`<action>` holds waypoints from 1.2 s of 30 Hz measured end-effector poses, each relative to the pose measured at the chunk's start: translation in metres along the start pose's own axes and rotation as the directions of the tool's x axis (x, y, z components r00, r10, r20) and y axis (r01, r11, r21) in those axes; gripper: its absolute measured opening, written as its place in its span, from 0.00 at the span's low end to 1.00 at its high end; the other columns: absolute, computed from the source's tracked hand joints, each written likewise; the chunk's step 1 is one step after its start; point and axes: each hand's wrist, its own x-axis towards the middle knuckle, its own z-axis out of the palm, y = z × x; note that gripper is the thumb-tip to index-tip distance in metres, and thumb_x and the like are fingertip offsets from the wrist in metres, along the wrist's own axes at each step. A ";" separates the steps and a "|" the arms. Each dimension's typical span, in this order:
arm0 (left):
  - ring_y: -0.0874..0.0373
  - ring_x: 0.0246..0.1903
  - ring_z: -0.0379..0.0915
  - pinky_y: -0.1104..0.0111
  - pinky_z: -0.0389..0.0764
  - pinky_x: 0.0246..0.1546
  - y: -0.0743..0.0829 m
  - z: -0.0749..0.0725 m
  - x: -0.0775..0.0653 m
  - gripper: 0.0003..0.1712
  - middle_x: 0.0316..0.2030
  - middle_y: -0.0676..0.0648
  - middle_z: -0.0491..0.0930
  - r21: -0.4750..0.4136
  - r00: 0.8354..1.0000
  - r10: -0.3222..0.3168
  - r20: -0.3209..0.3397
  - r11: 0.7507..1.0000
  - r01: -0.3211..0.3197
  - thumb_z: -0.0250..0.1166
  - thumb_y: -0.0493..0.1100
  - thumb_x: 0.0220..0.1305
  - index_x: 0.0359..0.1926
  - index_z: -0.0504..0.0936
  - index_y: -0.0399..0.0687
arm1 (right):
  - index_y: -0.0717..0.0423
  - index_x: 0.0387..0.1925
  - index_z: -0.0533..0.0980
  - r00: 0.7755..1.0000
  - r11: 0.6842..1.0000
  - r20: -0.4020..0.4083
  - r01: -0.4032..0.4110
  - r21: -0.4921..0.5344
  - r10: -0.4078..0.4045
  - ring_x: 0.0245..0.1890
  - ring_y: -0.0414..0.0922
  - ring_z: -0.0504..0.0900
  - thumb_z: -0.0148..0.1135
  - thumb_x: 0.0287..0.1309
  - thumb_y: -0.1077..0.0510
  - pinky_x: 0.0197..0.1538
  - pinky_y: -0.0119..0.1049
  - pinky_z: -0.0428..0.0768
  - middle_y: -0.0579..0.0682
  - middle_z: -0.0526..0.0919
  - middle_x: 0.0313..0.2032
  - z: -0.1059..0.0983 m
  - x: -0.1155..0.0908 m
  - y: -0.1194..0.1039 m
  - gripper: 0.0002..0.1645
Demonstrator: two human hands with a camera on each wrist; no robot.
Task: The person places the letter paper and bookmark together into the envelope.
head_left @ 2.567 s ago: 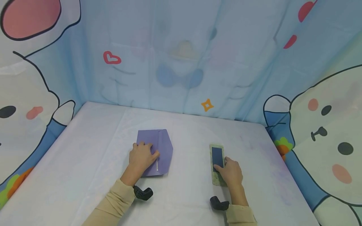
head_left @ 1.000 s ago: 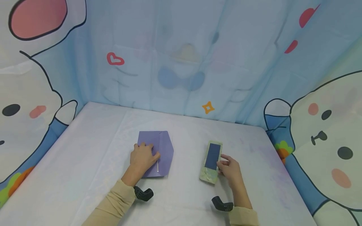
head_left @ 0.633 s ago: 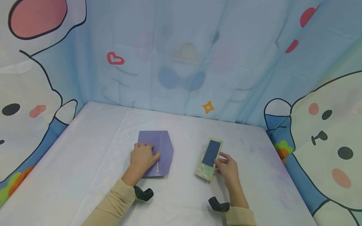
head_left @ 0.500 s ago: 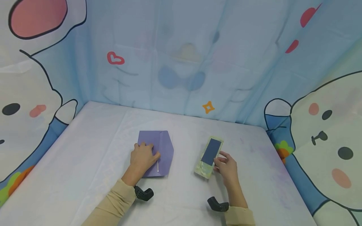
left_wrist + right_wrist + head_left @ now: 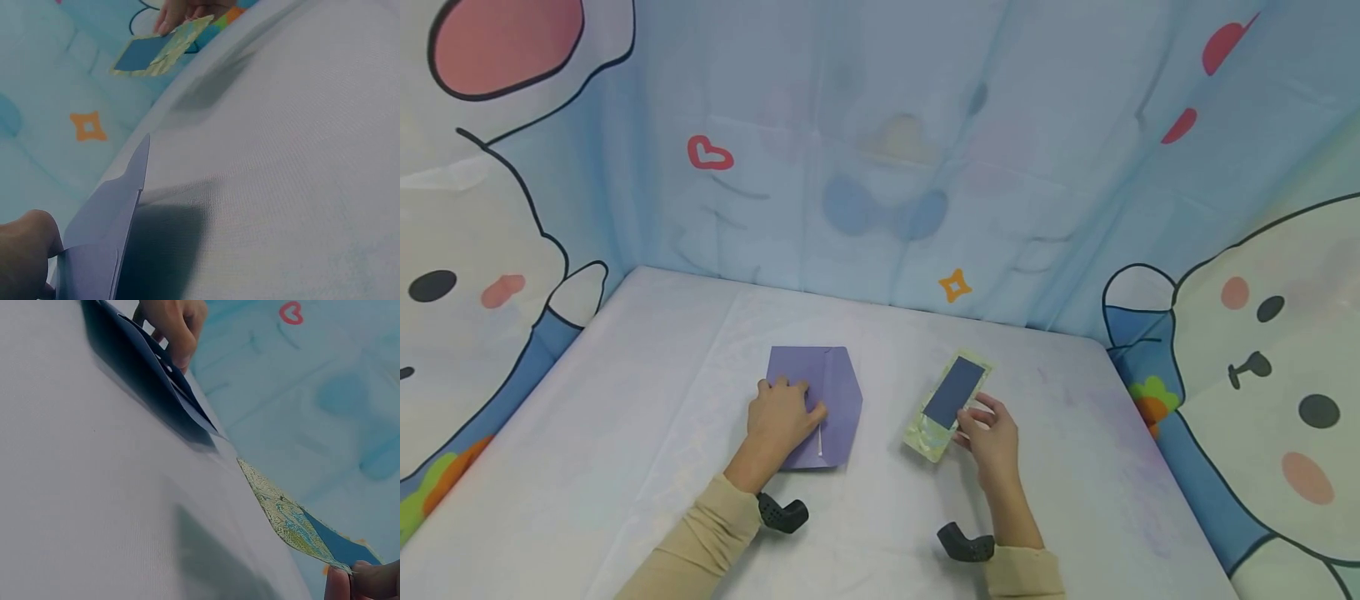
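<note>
A purple paper envelope [image 5: 838,400] with a tapered right end lies left of centre in the head view, a thin white strip on its face. My left hand [image 5: 778,417] grips it with bent fingers and thumb over the face; the fingertips' hold is partly hidden. The envelope's right side stands up from the cloth in the left wrist view. My right hand [image 5: 991,437] pinches a pale green patterned card [image 5: 931,437] with a dark blue rectangle by its right edge. The card [image 5: 281,515] is raised and tilted, its shadow on the cloth below.
A white cloth covers the table [image 5: 700,367], with a blue cartoon curtain [image 5: 880,83] hanging behind and at the sides. Black curved wrist pieces [image 5: 784,514] stick out below both hands.
My right hand has lifted the card from the table and carried it left toward the envelope, turning its lower end leftward. My left hand and the envelope stay in place.
</note>
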 end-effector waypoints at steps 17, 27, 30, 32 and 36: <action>0.39 0.46 0.67 0.51 0.76 0.33 0.000 0.001 -0.001 0.30 0.47 0.39 0.75 -0.003 1.000 -0.005 -0.005 1.000 0.005 0.51 0.61 0.53 0.51 0.78 0.50 | 0.50 0.60 0.61 0.997 0.997 -0.018 0.072 0.006 -0.071 0.33 0.42 0.81 0.58 0.54 0.60 0.33 0.30 0.81 0.53 0.71 0.43 0.028 -0.011 -0.008 0.31; 0.38 0.47 0.67 0.51 0.76 0.33 0.001 0.001 -0.001 0.30 0.47 0.39 0.75 -0.005 1.000 -0.005 -0.004 1.000 0.005 0.51 0.61 0.53 0.51 0.78 0.50 | 0.53 0.59 0.60 0.998 0.994 0.025 0.057 0.089 -0.059 0.30 0.41 0.80 0.57 0.54 0.65 0.33 0.33 0.81 0.53 0.70 0.39 0.037 -0.031 -0.028 0.30; 0.38 0.47 0.67 0.51 0.76 0.33 0.001 0.002 -0.001 0.30 0.47 0.38 0.75 -0.005 1.000 -0.002 -0.007 1.000 0.002 0.51 0.61 0.53 0.51 0.78 0.50 | 0.54 0.58 0.59 0.997 0.991 0.025 0.075 0.115 -0.079 0.29 0.42 0.80 0.57 0.54 0.65 0.34 0.34 0.81 0.52 0.69 0.38 0.041 -0.032 -0.027 0.30; 0.38 0.46 0.67 0.51 0.76 0.33 0.001 0.002 -0.001 0.30 0.47 0.38 0.75 -0.007 1.000 0.000 -0.008 1.000 0.000 0.51 0.61 0.53 0.50 0.78 0.50 | 0.55 0.57 0.58 0.996 0.988 0.030 0.081 0.131 -0.086 0.29 0.42 0.80 0.57 0.54 0.66 0.34 0.35 0.81 0.53 0.69 0.38 0.044 -0.032 -0.026 0.30; 0.38 0.46 0.67 0.50 0.76 0.33 0.002 0.000 -0.002 0.29 0.46 0.38 0.75 -0.014 1.000 0.000 -0.005 1.000 0.000 0.51 0.60 0.53 0.50 0.78 0.49 | 0.55 0.55 0.57 0.994 0.986 0.047 0.096 0.137 -0.103 0.27 0.40 0.80 0.56 0.54 0.67 0.34 0.34 0.81 0.51 0.68 0.38 0.049 -0.034 -0.024 0.28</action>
